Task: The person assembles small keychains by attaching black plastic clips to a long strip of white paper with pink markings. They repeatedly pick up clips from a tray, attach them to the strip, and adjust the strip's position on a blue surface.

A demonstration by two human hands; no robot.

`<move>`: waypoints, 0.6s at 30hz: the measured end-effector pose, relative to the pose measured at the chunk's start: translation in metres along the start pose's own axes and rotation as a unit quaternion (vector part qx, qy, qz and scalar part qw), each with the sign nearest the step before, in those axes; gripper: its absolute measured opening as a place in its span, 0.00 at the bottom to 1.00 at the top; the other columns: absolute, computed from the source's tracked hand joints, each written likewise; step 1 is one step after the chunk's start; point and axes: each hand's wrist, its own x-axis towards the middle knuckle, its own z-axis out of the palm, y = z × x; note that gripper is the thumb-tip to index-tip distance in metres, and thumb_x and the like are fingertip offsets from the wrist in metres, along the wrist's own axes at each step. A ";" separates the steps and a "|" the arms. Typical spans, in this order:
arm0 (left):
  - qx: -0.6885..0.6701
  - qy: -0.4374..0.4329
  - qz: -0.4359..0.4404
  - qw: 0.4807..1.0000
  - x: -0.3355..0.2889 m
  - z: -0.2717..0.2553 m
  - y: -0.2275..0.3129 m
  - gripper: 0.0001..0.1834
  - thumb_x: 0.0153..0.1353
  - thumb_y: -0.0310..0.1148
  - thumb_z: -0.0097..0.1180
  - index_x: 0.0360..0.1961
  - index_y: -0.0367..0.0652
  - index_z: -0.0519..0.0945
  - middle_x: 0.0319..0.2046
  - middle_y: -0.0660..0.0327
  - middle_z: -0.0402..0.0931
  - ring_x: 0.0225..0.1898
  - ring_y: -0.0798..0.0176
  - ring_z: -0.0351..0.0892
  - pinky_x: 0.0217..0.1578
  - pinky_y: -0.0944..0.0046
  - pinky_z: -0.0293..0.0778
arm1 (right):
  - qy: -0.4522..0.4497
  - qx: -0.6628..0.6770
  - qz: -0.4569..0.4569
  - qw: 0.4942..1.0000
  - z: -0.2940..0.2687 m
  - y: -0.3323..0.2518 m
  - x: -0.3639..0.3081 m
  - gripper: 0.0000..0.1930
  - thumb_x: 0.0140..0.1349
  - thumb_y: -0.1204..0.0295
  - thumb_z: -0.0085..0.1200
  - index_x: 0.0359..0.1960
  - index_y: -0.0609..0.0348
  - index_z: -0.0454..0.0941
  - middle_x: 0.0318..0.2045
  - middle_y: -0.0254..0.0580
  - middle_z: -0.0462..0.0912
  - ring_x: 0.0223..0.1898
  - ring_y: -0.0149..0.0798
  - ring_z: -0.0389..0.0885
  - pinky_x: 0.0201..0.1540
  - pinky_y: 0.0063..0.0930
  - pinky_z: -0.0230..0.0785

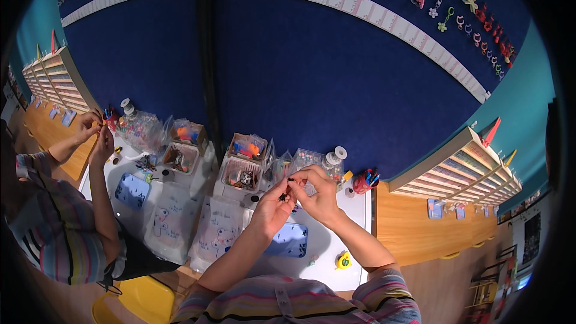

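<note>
— What is being held there?

— A small dark piece [284, 195], too tiny to make out, pinched above the white table [354, 246]. The left hand [271, 207] closes thumb and forefinger on its lower end; the right hand [315, 191] nips the upper end, fingertips narrowed to a pinch.

— And under the hands?

— A blue mat [289, 241] lies on the table just below them, with a yellow tape dispenser [342, 260] near the front edge. Behind stand clear trays of beads [241, 174], a spool bottle [334, 159] and a red pen cup [362, 183].

— Anyone else?

— A co-worker's hands [95, 133] are raised at the next table, well apart to the left.
</note>
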 end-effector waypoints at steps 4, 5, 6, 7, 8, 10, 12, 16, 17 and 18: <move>-0.020 -0.013 0.000 1.000 0.010 -0.010 0.004 0.13 0.68 0.30 0.54 0.49 0.33 0.74 0.46 0.56 0.73 0.53 0.63 0.73 0.57 0.67 0.71 | -0.008 0.021 -0.035 0.999 0.006 0.009 0.008 0.08 0.51 0.81 0.64 0.33 0.64 0.80 0.30 0.41 0.80 0.30 0.35 0.79 0.33 0.25 0.72; -0.031 -0.009 0.004 0.999 0.013 -0.013 0.004 0.13 0.68 0.30 0.55 0.49 0.33 0.75 0.46 0.56 0.73 0.53 0.63 0.73 0.56 0.68 0.71 | -0.012 0.018 -0.046 0.999 0.007 0.013 0.011 0.08 0.51 0.81 0.64 0.33 0.64 0.80 0.30 0.41 0.80 0.30 0.35 0.79 0.32 0.25 0.72; -0.042 -0.004 0.007 0.999 0.016 -0.014 0.005 0.13 0.68 0.30 0.55 0.48 0.33 0.75 0.46 0.56 0.73 0.53 0.62 0.73 0.56 0.69 0.71 | -0.016 0.013 -0.055 0.998 0.007 0.016 0.014 0.07 0.51 0.82 0.63 0.33 0.63 0.79 0.30 0.41 0.80 0.29 0.35 0.78 0.32 0.25 0.72; -0.053 0.000 0.010 0.999 0.019 -0.014 0.006 0.13 0.67 0.30 0.56 0.48 0.33 0.75 0.45 0.56 0.72 0.54 0.62 0.72 0.55 0.69 0.72 | 0.008 -0.007 -0.087 0.996 0.005 0.018 0.022 0.07 0.51 0.83 0.62 0.32 0.64 0.79 0.30 0.41 0.80 0.29 0.35 0.78 0.32 0.25 0.72; -0.058 0.020 0.005 0.998 0.020 -0.012 0.008 0.13 0.67 0.30 0.56 0.47 0.32 0.75 0.45 0.56 0.72 0.54 0.62 0.72 0.54 0.70 0.72 | 0.032 -0.028 -0.119 0.992 0.001 0.020 0.037 0.07 0.52 0.83 0.62 0.32 0.64 0.78 0.31 0.42 0.79 0.29 0.35 0.78 0.32 0.25 0.72; -0.067 0.063 -0.005 0.996 0.016 0.002 0.014 0.12 0.67 0.30 0.57 0.46 0.32 0.75 0.45 0.56 0.72 0.53 0.61 0.71 0.53 0.70 0.72 | 0.095 -0.059 -0.185 0.976 -0.013 0.023 0.076 0.07 0.52 0.85 0.60 0.31 0.64 0.77 0.31 0.42 0.79 0.29 0.34 0.78 0.33 0.24 0.71; -0.070 0.061 -0.007 0.996 0.023 -0.015 0.016 0.12 0.67 0.31 0.57 0.45 0.32 0.76 0.44 0.56 0.72 0.54 0.60 0.71 0.52 0.70 0.73 | 0.173 -0.082 -0.246 0.950 -0.032 0.023 0.128 0.07 0.52 0.86 0.59 0.32 0.64 0.76 0.30 0.42 0.79 0.28 0.34 0.77 0.32 0.23 0.70; -0.074 0.061 -0.024 0.995 0.025 -0.038 0.017 0.11 0.66 0.30 0.57 0.44 0.31 0.75 0.43 0.57 0.72 0.53 0.60 0.71 0.52 0.69 0.73 | 0.286 -0.129 -0.338 0.887 -0.060 0.018 0.225 0.07 0.55 0.86 0.58 0.33 0.64 0.76 0.29 0.41 0.77 0.28 0.33 0.77 0.32 0.22 0.70; -0.075 0.060 -0.026 0.995 0.026 -0.044 0.017 0.11 0.66 0.29 0.57 0.43 0.31 0.75 0.42 0.57 0.72 0.53 0.60 0.71 0.52 0.69 0.73 | 0.300 -0.135 -0.359 0.873 -0.063 0.016 0.246 0.07 0.55 0.86 0.59 0.33 0.64 0.76 0.29 0.40 0.77 0.29 0.33 0.77 0.32 0.22 0.70; -0.083 0.071 -0.033 0.993 0.025 -0.046 0.018 0.11 0.66 0.29 0.57 0.42 0.30 0.74 0.42 0.57 0.71 0.53 0.60 0.71 0.51 0.69 0.73 | 0.306 -0.155 -0.376 0.861 -0.066 0.014 0.264 0.07 0.55 0.86 0.59 0.33 0.63 0.76 0.29 0.40 0.77 0.28 0.33 0.77 0.32 0.22 0.70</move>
